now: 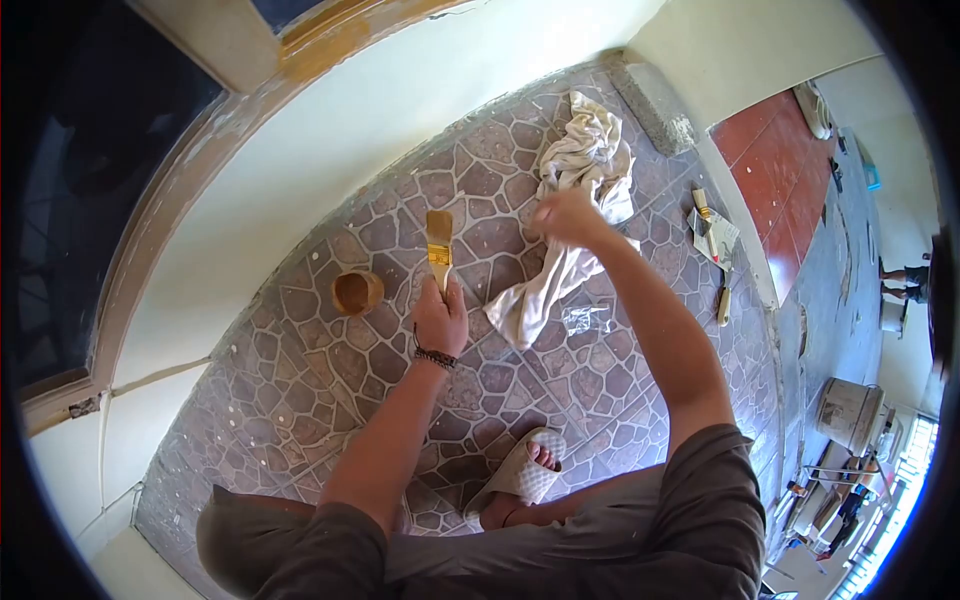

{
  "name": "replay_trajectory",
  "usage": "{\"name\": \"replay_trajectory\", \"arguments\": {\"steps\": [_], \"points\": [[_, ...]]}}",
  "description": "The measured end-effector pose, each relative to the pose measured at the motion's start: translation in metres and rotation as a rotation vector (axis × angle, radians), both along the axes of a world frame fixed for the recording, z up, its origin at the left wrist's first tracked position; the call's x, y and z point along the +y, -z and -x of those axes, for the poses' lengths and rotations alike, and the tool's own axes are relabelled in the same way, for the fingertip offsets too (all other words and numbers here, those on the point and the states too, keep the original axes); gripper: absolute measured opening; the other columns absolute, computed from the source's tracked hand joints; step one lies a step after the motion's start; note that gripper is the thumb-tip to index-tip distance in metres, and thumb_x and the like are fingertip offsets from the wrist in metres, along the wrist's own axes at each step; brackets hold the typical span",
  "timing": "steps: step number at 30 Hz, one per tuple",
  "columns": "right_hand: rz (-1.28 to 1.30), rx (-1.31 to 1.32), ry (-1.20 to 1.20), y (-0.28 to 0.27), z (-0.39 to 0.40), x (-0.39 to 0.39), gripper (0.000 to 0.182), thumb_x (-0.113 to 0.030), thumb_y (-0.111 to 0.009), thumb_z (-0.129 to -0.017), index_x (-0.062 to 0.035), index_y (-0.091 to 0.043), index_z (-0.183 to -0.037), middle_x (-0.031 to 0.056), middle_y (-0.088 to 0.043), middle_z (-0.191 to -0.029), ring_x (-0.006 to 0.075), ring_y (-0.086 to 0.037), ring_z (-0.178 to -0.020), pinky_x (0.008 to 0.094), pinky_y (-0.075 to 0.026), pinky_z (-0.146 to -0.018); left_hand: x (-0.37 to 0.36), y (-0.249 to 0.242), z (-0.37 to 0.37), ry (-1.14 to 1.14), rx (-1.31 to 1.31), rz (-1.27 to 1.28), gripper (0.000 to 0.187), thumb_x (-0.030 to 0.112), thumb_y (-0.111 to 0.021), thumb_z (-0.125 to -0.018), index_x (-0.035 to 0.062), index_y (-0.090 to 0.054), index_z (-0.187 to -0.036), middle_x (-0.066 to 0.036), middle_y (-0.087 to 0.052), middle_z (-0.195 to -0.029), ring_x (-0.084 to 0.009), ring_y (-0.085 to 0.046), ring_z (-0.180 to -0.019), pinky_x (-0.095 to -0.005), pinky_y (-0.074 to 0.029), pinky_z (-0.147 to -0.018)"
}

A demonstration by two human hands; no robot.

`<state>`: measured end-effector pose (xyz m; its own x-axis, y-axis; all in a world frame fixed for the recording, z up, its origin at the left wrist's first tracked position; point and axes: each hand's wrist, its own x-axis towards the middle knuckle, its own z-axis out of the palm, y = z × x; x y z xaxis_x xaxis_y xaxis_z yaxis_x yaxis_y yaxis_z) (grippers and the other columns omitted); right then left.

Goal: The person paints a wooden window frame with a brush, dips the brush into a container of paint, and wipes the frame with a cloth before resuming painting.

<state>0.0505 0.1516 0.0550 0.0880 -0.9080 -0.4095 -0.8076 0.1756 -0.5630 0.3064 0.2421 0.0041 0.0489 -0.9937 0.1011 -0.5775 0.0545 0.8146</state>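
Note:
My left hand (440, 318) grips the handle of a flat paint brush (438, 240), its bristles pointing away from me. To its left a round brown container (356, 293) stands on the patterned stone-look floor (370, 390). My right hand (570, 218) is over a crumpled whitish cloth (590, 150); its fingers look curled, and whether they hold anything is too unclear to tell. The cloth stretches from near the wall down to a point right of my left hand. A small piece of clear plastic (585, 320) lies beside the cloth.
At the right lie another brush (701, 205), a paper (730, 238) and a scraper (723, 305). A concrete block (652, 105) sits in the corner. A window frame (150, 215) runs along the left wall. Further right are a bucket (848, 412) and a person's legs (905, 283).

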Motion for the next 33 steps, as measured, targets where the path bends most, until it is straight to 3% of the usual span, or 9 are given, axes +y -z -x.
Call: {"name": "replay_trajectory", "arguments": {"steps": [5,8,11,13,19,21,24,29,33], "points": [[0.525,0.365,0.434,0.025,0.088,-0.068,0.028,-0.026,-0.064,-0.084,-0.0061,-0.072,-0.102,0.0174,-0.07,-0.104,0.0319,-0.067,-0.098,0.0397,-0.051,-0.091,-0.032,0.044,-0.013,0.093,-0.303,0.12,0.024,0.026,-0.06,-0.088,0.0044,-0.051,-0.082,-0.016,-0.056,-0.068,-0.038,-0.058,-0.065,-0.0489,-0.044,-0.056],[0.46,0.411,0.502,0.034,0.135,-0.106,0.036,-0.027,-0.062,-0.085,-0.0079,-0.067,-0.115,0.018,-0.064,-0.12,0.0342,-0.06,-0.113,0.0415,-0.044,-0.101,-0.037,0.056,-0.015,0.165,-0.417,0.25,0.022,0.022,-0.065,-0.078,0.0048,-0.052,-0.079,-0.016,-0.054,-0.072,-0.0386,-0.056,-0.072,-0.0507,-0.043,-0.063],[0.61,0.488,0.364,0.086,0.172,-0.135,0.048,-0.028,-0.059,-0.087,-0.0079,-0.056,-0.13,0.0193,-0.058,-0.13,0.0359,-0.052,-0.124,0.0431,-0.04,-0.105,-0.039,0.046,-0.014,0.15,-0.43,0.166,0.019,0.021,-0.066,-0.077,0.0074,-0.053,-0.078,-0.016,-0.055,-0.072,-0.0381,-0.056,-0.071,-0.0512,-0.043,-0.064],[0.472,0.531,0.435,0.129,0.196,-0.15,0.054,-0.032,-0.057,-0.087,-0.0068,-0.052,-0.135,0.0204,-0.057,-0.132,0.0364,-0.05,-0.127,0.0436,-0.039,-0.105,-0.042,0.052,-0.015,0.133,-0.458,0.117,0.018,0.022,-0.063,-0.08,0.0073,-0.052,-0.079,-0.015,-0.056,-0.075,-0.0364,-0.056,-0.074,-0.0497,-0.043,-0.066],[0.212,0.553,0.596,0.051,0.133,-0.122,0.041,-0.034,-0.066,-0.078,-0.0113,-0.069,-0.112,0.0171,-0.067,-0.112,0.033,-0.063,-0.108,0.0427,-0.048,-0.091,-0.04,0.049,-0.014,0.196,-0.375,0.203,0.023,0.027,-0.057,-0.089,0.0066,-0.048,-0.081,-0.013,-0.052,-0.076,-0.035,-0.053,-0.074,-0.0488,-0.04,-0.064],[0.537,0.378,0.565,0.055,0.135,-0.111,0.036,-0.038,-0.072,-0.078,-0.0103,-0.07,-0.102,0.0147,-0.07,-0.088,0.0307,-0.068,-0.084,0.0432,-0.051,-0.075,-0.039,0.049,-0.016,0.202,-0.402,0.161,0.022,0.027,-0.057,-0.088,0.0066,-0.051,-0.084,-0.012,-0.053,-0.078,-0.0329,-0.053,-0.077,-0.0468,-0.042,-0.068],[0.629,0.241,0.555,0.045,0.118,-0.103,0.035,-0.038,-0.072,-0.081,-0.0077,-0.069,-0.098,0.0137,-0.066,-0.074,0.0293,-0.065,-0.067,0.0412,-0.049,-0.063,-0.037,0.048,-0.015,0.218,-0.426,0.11,0.021,0.027,-0.059,-0.086,0.0065,-0.053,-0.087,-0.011,-0.054,-0.081,-0.0309,-0.054,-0.082,-0.0448,-0.043,-0.072],[0.609,0.209,0.475,-0.009,0.071,-0.08,0.023,-0.024,-0.069,-0.084,-0.0041,-0.067,-0.096,0.0131,-0.064,-0.07,0.026,-0.061,-0.06,0.0376,-0.048,-0.061,-0.037,0.049,-0.015,0.206,-0.427,0.096,0.021,0.024,-0.061,-0.084,0.0064,-0.052,-0.086,-0.012,-0.055,-0.082,-0.0312,-0.055,-0.083,-0.0446,-0.044,-0.073],[0.808,-0.026,0.352,-0.04,0.051,-0.061,0.02,-0.011,-0.064,-0.08,-0.0005,-0.066,-0.098,0.0148,-0.068,-0.076,0.0259,-0.069,-0.072,0.0353,-0.052,-0.07,-0.035,0.049,-0.016,0.153,-0.397,0.152,0.02,0.022,-0.063,-0.082,0.0064,-0.051,-0.087,-0.013,-0.054,-0.082,-0.0314,-0.055,-0.083,-0.0447,-0.044,-0.073]]}}
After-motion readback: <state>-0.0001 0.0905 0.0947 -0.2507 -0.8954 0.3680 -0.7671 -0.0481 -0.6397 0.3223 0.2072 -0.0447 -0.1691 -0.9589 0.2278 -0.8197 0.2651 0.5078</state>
